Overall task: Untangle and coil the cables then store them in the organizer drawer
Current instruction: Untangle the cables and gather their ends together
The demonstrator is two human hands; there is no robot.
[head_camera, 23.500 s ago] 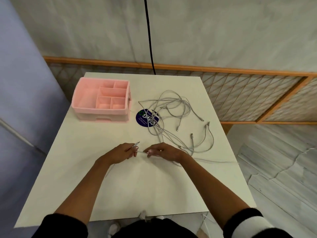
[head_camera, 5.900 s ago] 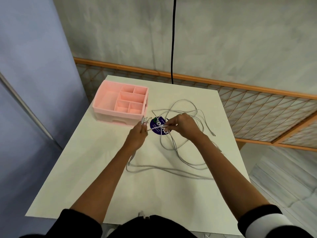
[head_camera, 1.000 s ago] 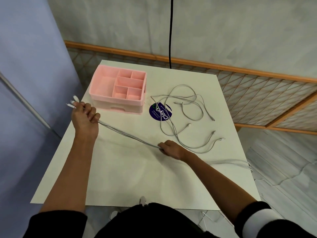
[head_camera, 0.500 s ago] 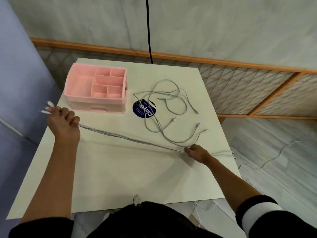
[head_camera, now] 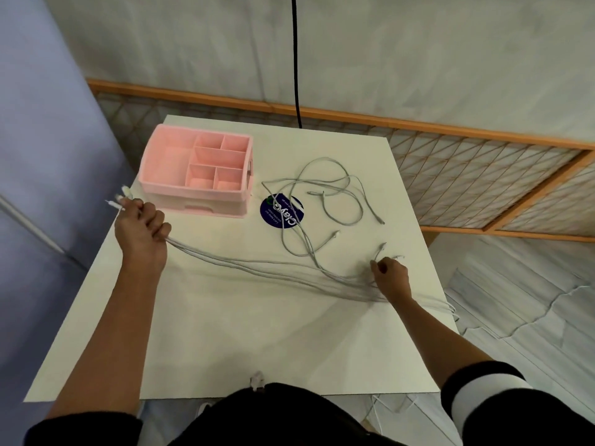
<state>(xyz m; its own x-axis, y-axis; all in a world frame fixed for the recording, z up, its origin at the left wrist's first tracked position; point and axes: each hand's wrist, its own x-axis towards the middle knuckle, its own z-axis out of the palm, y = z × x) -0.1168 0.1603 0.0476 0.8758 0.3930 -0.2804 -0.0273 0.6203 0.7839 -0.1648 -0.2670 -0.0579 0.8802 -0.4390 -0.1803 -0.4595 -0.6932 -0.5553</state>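
The only writing in view is on a round dark-blue sticker (head_camera: pixel 281 211) lying flat on the table (head_camera: pixel 257 333). It carries one large white word, upside down from the camera, which seems to begin "Cla" (the later letters are blurred and I cannot make them out for certain). A curved line of smaller white print follows the sticker's edge and is too small to read. Grey cables (head_camera: pixel 257 263) cross the sticker and cover part of the lettering.

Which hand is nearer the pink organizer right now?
Left. The left hand grips the cables just off the front-left corner of the pink organizer; the right hand holds them far across the table, near its right edge.
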